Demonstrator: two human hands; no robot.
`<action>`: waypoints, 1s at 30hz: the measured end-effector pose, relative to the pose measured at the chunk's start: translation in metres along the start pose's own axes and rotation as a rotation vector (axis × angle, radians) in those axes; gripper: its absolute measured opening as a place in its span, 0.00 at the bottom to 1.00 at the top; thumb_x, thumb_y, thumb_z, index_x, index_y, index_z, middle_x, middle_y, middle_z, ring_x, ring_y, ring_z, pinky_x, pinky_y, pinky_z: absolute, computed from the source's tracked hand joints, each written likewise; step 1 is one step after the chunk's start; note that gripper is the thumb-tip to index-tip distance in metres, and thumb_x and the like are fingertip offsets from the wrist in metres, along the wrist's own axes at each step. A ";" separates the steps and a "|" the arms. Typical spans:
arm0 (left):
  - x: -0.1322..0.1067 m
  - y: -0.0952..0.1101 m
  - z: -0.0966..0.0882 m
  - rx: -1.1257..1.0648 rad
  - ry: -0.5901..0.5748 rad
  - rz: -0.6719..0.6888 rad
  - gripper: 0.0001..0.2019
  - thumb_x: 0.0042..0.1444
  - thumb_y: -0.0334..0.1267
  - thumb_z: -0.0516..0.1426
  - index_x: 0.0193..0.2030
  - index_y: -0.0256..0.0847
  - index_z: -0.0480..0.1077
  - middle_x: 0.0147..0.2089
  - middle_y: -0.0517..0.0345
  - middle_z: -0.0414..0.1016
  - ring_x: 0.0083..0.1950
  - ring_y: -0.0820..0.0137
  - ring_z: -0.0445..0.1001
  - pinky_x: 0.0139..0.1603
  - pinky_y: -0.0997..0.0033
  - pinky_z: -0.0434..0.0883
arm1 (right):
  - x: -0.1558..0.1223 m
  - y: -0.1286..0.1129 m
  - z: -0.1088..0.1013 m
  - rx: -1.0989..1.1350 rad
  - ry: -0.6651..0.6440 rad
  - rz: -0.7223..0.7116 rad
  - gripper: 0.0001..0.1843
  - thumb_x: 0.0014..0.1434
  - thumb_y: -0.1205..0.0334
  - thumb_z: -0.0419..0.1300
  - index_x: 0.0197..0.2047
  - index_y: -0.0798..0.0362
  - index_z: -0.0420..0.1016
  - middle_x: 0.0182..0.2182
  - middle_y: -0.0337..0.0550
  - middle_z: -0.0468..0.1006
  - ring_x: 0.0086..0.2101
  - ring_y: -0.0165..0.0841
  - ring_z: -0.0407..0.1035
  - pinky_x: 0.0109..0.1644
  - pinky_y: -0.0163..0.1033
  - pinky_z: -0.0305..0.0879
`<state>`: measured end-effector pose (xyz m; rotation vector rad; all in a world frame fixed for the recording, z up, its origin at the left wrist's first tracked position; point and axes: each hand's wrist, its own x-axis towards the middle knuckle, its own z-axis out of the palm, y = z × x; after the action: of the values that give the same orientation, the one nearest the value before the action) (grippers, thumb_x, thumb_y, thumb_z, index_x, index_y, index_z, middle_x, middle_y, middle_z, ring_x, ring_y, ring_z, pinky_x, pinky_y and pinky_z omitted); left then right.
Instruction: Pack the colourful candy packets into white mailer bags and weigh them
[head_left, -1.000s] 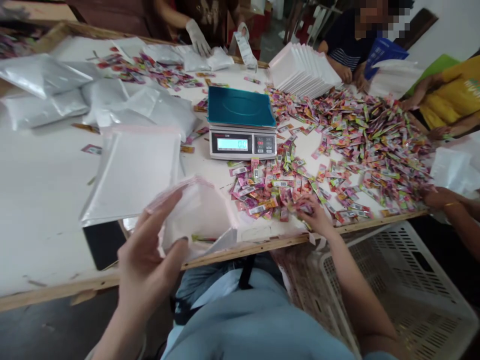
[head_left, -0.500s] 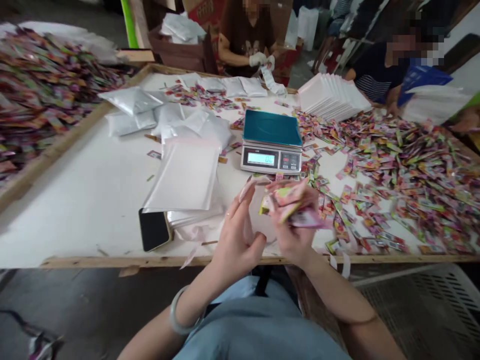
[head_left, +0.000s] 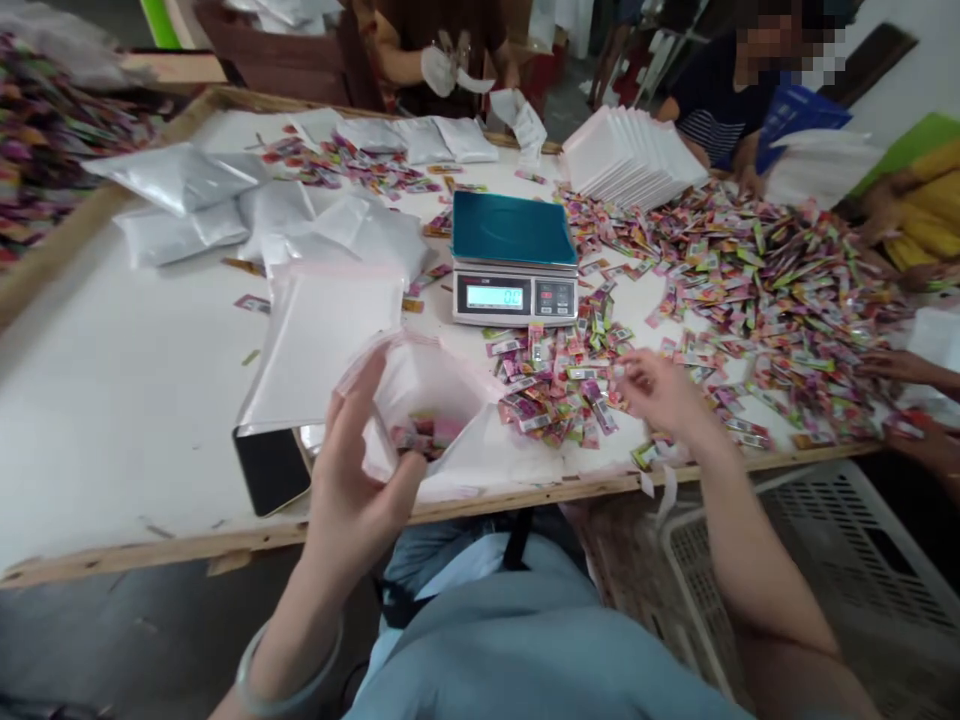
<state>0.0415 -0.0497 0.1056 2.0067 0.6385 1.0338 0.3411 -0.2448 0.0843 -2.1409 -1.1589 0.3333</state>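
Note:
My left hand point(head_left: 360, 470) grips the rim of a white plastic bag point(head_left: 457, 385), its thumb inside the mouth. The bag gapes, and several colourful sachets point(head_left: 426, 435) lie inside it. To the right, my right hand point(head_left: 664, 400) hovers at the edge of a heap of loose sachets point(head_left: 559, 385), fingers loosely curled and apart, with no packet visible in them. Just beyond the heap stands a digital scale point(head_left: 514, 260) with a bare blue-green pan. A stack of flat white bags point(head_left: 330, 340) lies left of the open bag, partly over a black phone point(head_left: 271, 470).
Filled silvery bags point(head_left: 187, 205) lie at the back left. A leaning stack of white bags point(head_left: 630, 155) stands behind the scale. A large sachet pile point(head_left: 795, 290) spreads right, where other people's hands work. The table's wooden edge point(head_left: 480, 508) runs before me; a white crate point(head_left: 840, 560) sits below.
The sachets that my right hand held are gone from it, and sachets now show inside the bag. That hand has moved right to the heap; my left hand and the bag have shifted left.

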 end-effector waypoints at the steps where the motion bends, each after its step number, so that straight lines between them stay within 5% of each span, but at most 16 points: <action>1: 0.000 -0.001 -0.002 -0.008 0.009 -0.017 0.39 0.55 0.31 0.63 0.73 0.56 0.63 0.74 0.56 0.66 0.77 0.47 0.59 0.80 0.38 0.54 | 0.000 0.023 0.014 -0.103 -0.110 -0.018 0.23 0.61 0.62 0.62 0.60 0.54 0.71 0.47 0.53 0.82 0.46 0.45 0.79 0.51 0.54 0.78; 3: -0.003 -0.002 -0.002 -0.017 0.016 -0.036 0.39 0.55 0.30 0.62 0.73 0.58 0.63 0.74 0.58 0.65 0.78 0.48 0.58 0.80 0.38 0.54 | -0.002 0.057 0.046 -0.289 -0.277 -0.121 0.39 0.53 0.70 0.63 0.69 0.58 0.63 0.67 0.65 0.68 0.66 0.54 0.63 0.67 0.62 0.65; 5: -0.005 -0.003 0.000 -0.028 0.021 -0.034 0.40 0.54 0.29 0.61 0.74 0.57 0.63 0.75 0.59 0.64 0.78 0.47 0.57 0.80 0.37 0.54 | -0.003 0.074 0.073 -0.416 -0.357 -0.224 0.47 0.50 0.73 0.62 0.73 0.60 0.56 0.73 0.65 0.56 0.73 0.55 0.48 0.75 0.65 0.49; 7: -0.006 -0.004 0.001 -0.027 0.023 -0.033 0.41 0.53 0.28 0.60 0.74 0.56 0.62 0.76 0.58 0.63 0.78 0.48 0.57 0.80 0.37 0.53 | -0.002 0.078 0.088 -0.465 -0.394 -0.291 0.45 0.52 0.72 0.62 0.73 0.60 0.57 0.72 0.64 0.60 0.72 0.54 0.52 0.75 0.65 0.47; 11: -0.007 -0.004 0.000 -0.013 0.024 -0.050 0.41 0.53 0.28 0.60 0.75 0.51 0.62 0.75 0.54 0.64 0.78 0.46 0.58 0.79 0.37 0.54 | -0.001 0.075 0.093 -0.481 -0.415 -0.370 0.31 0.60 0.68 0.59 0.67 0.60 0.67 0.61 0.64 0.70 0.60 0.52 0.67 0.63 0.57 0.65; 16: -0.005 0.000 0.002 -0.011 0.040 -0.070 0.41 0.52 0.28 0.60 0.74 0.56 0.63 0.75 0.61 0.65 0.78 0.48 0.58 0.80 0.41 0.55 | -0.007 0.064 0.107 -0.527 -0.397 -0.441 0.30 0.60 0.58 0.65 0.63 0.57 0.68 0.56 0.62 0.72 0.56 0.52 0.66 0.58 0.54 0.63; 22: -0.003 -0.002 0.001 -0.009 0.021 -0.064 0.41 0.52 0.29 0.60 0.74 0.55 0.62 0.75 0.61 0.65 0.78 0.49 0.58 0.80 0.44 0.57 | -0.007 0.060 0.107 -0.305 -0.314 -0.297 0.04 0.64 0.64 0.54 0.42 0.51 0.70 0.37 0.48 0.76 0.41 0.42 0.69 0.46 0.44 0.63; 26: -0.005 -0.006 0.000 -0.002 0.044 -0.058 0.41 0.52 0.30 0.60 0.74 0.51 0.63 0.75 0.55 0.65 0.77 0.49 0.59 0.79 0.43 0.56 | -0.014 0.079 0.085 -0.002 -0.294 -0.058 0.06 0.67 0.58 0.51 0.42 0.49 0.67 0.30 0.39 0.73 0.31 0.37 0.68 0.38 0.40 0.63; 30: -0.004 -0.011 0.001 0.021 0.043 -0.048 0.40 0.52 0.30 0.62 0.74 0.47 0.63 0.75 0.52 0.65 0.77 0.46 0.60 0.79 0.42 0.57 | -0.025 0.101 0.070 0.036 -0.345 0.166 0.18 0.59 0.56 0.62 0.51 0.51 0.70 0.35 0.42 0.80 0.36 0.42 0.74 0.42 0.43 0.69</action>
<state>0.0391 -0.0468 0.0941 1.9817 0.7200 1.0484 0.3558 -0.2728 -0.0370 -2.2085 -1.1490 0.8186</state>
